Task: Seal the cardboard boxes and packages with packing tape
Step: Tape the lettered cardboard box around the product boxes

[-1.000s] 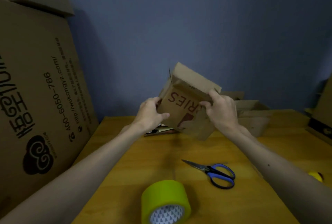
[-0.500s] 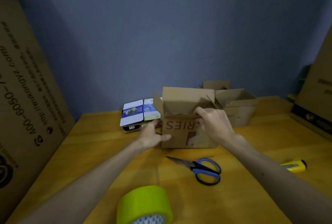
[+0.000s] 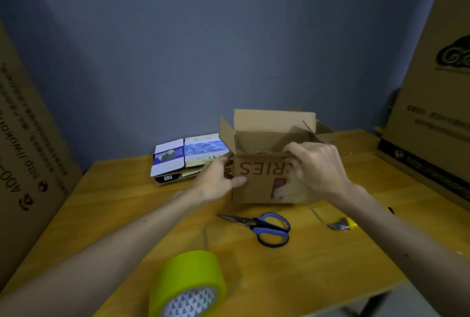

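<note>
A small brown cardboard box printed with upside-down red letters (image 3: 256, 187) stands on the yellow wooden table (image 3: 122, 215), near its far edge and in front of the blue wall (image 3: 229, 36). Its top is open, with the rear flap and the left flap standing up. The left hand (image 3: 216, 181) grips the box's near left corner, thumb laid across the front face and the other fingers wrapped round the left side, mostly hidden. The right hand (image 3: 318, 166) holds the upper right of the front face, its fingers (image 3: 292, 150) curled over the top edge. Just before the box lie blue-handled scissors (image 3: 267, 227), blades pointing left, and to their right a yellow utility knife (image 3: 343, 223), partly covered by the right forearm. A wide roll of yellow-green packing tape (image 3: 188, 276) stands on edge near the table's front. Left of the box, flat white-and-blue printed packages (image 3: 178, 159) are stacked against the wall. Tall printed cardboard cartons lean at the left (image 3: 30, 151) and right (image 3: 432, 100) sides, and another open brown box (image 3: 324, 129) peeps out behind the held one.
</note>
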